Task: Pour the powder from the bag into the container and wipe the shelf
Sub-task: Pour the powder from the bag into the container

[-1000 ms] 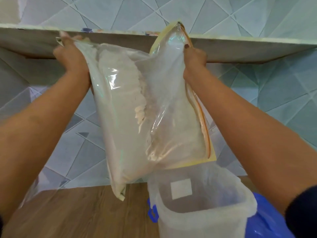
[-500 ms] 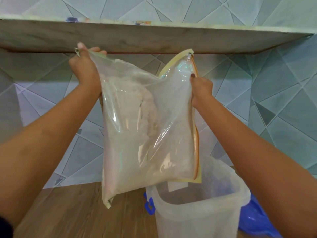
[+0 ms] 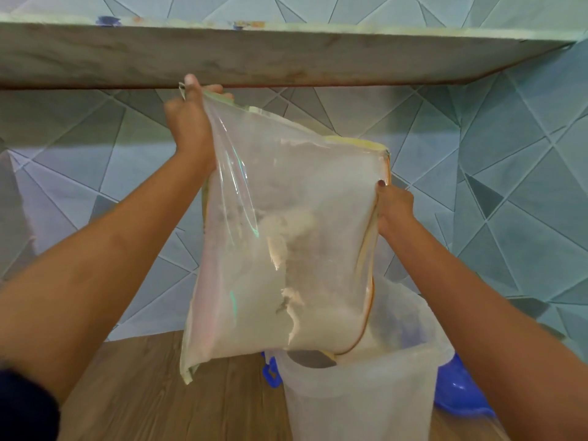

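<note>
Pouring looks barely begun: most of the white powder (image 3: pixel 305 300) sits inside the clear zip bag (image 3: pixel 286 249), whose open lower corner dips into the mouth of the translucent plastic container (image 3: pixel 359 396) on the wooden bench (image 3: pixel 159 393). The left hand (image 3: pixel 187 122) pinches the bag's raised corner just below the shelf (image 3: pixel 286 55); the right hand (image 3: pixel 394 208) grips the bag's zip edge lower down. The bag hangs tilted between them. Wiping the shelf is not yet done.
</note>
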Demonstrator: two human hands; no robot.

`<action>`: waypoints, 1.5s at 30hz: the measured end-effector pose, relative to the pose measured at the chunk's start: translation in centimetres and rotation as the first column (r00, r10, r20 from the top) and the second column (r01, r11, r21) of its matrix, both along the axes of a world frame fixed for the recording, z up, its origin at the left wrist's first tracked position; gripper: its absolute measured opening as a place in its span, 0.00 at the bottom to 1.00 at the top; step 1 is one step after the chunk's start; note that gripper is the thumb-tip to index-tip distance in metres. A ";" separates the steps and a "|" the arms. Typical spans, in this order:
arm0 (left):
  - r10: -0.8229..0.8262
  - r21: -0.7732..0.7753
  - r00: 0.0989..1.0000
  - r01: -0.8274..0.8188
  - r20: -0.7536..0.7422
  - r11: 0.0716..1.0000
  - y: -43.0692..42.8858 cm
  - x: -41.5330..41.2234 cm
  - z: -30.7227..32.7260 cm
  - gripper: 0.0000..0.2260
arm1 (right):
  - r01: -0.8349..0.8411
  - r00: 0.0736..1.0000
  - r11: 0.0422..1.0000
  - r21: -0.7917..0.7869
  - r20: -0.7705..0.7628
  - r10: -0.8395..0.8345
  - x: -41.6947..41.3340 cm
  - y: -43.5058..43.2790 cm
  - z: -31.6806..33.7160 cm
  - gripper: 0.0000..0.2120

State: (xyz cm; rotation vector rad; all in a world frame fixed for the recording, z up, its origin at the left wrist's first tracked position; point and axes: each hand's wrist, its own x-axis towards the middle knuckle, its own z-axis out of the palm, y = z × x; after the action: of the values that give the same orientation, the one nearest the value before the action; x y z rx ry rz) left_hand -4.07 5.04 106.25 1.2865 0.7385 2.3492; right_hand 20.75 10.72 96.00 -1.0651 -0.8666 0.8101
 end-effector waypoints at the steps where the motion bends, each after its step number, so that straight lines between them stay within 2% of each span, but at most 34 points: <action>1: -0.003 -0.004 1.000 0.003 -0.012 1.000 0.2 0.4 0.0 0.20 | 0.002 1.000 1.000 -0.012 0.004 -0.002 0.2 0.0 -0.4 0.14; 5: 0.014 -0.029 0.999 -0.016 -0.052 0.999 0.7 1.7 0.0 0.20 | -0.010 1.000 0.998 -0.059 -0.023 0.008 1.1 0.3 -1.7 0.09; 11: 0.005 -0.057 0.997 -0.010 -0.077 0.998 1.4 2.4 -0.4 0.19 | -0.015 0.996 0.999 -0.033 -0.085 0.012 1.4 0.6 -3.2 0.03; 13: 0.001 -0.065 0.996 -0.006 -0.086 0.998 1.5 2.5 -0.6 0.19 | -0.015 0.995 0.999 -0.042 -0.096 0.010 1.4 0.6 -3.4 0.04; 16: 0.009 -0.083 0.996 -0.016 -0.090 0.996 1.7 2.9 -0.8 0.18 | -0.029 0.993 0.997 -0.077 -0.116 0.020 1.4 0.5 -3.8 0.12; 18: 0.016 -0.094 0.995 -0.025 -0.099 0.995 1.7 3.3 -1.0 0.19 | -0.045 0.989 0.994 -0.096 -0.145 0.030 1.5 0.7 -4.3 0.13; 25: 0.035 -0.125 0.983 -0.059 -0.182 0.990 1.9 4.0 -1.5 0.18 | -0.032 0.988 0.996 -0.088 -0.152 0.018 1.8 1.1 -5.9 0.02; 29: 0.057 -0.128 0.971 -0.089 -0.234 0.988 1.9 4.7 -1.9 0.18 | 0.035 0.998 0.994 -0.102 -0.049 -0.040 2.0 1.4 -6.2 0.05; 32: 0.081 -0.128 0.958 -0.120 -0.275 0.985 2.0 5.2 -2.3 0.19 | 0.176 0.971 0.979 -0.107 0.179 -0.155 1.6 1.0 -4.9 0.29; 33: 0.083 -0.128 0.956 -0.123 -0.282 0.984 2.1 5.3 -2.3 0.19 | 0.239 0.939 0.969 -0.064 0.269 -0.214 1.3 0.6 -4.1 0.33; 35: 0.066 -0.136 0.953 -0.110 -0.296 0.985 2.1 5.6 -2.4 0.19 | 0.305 0.843 0.945 0.118 0.428 -0.326 0.5 -0.2 -2.5 0.36; 37: 0.045 -0.150 0.944 -0.099 -0.327 0.984 2.2 6.0 -2.4 0.19 | 0.227 0.755 0.919 0.322 0.537 -0.375 -0.6 -0.7 -0.6 0.32; 39: 0.018 -0.169 0.928 -0.087 -0.373 0.982 2.2 6.6 -2.5 0.19 | -0.009 0.753 0.914 0.406 0.604 -0.261 -1.8 -1.1 1.6 0.23; 41: -0.040 -0.200 0.914 -0.046 -0.404 0.979 2.0 7.1 -2.5 0.18 | -0.233 0.743 0.913 0.334 0.667 -0.055 -3.1 -1.6 3.5 0.16; 42: -0.067 -0.218 0.902 -0.031 -0.428 0.975 2.0 7.1 -2.5 0.18 | -0.279 0.736 0.911 0.304 0.677 0.000 -3.6 -1.7 4.1 0.13; 45: -0.144 -0.288 0.849 -0.010 -0.509 0.958 1.5 6.5 -2.2 0.17 | -0.244 0.757 0.913 0.328 0.653 -0.032 -4.2 -1.0 4.7 0.08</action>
State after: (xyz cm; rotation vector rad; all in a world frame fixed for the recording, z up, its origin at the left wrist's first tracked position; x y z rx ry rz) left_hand 2.40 6.50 104.09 1.8049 1.1195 1.7482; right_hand 16.54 9.68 100.65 -0.9343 -1.6279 0.3054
